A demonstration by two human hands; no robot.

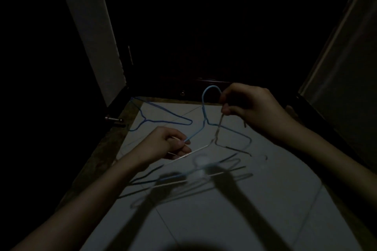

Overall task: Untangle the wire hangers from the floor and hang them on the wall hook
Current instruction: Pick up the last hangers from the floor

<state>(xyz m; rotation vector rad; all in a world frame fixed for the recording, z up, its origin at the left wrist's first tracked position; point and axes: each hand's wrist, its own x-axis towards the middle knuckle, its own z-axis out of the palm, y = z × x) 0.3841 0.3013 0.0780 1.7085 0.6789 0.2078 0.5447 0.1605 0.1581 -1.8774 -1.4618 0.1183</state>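
While the left hand (171, 142) and right hand (248, 106) each pinch the snarled blue hanger (206, 122) and pale hanger (204, 150), nothing's hung (hook unseen), another blue one (163, 118) floored.

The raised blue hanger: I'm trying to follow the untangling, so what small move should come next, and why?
Probably ease the two hangers apart. The left hand pinches the blue hanger by its shoulder wire, the right hand pinches the pale hanger near its neck, and their wires cross between the hands.

Bare floor tiles (255, 216) lie open below; a blue hanger (163, 120) and door stopper (114, 119) crowd the far left.
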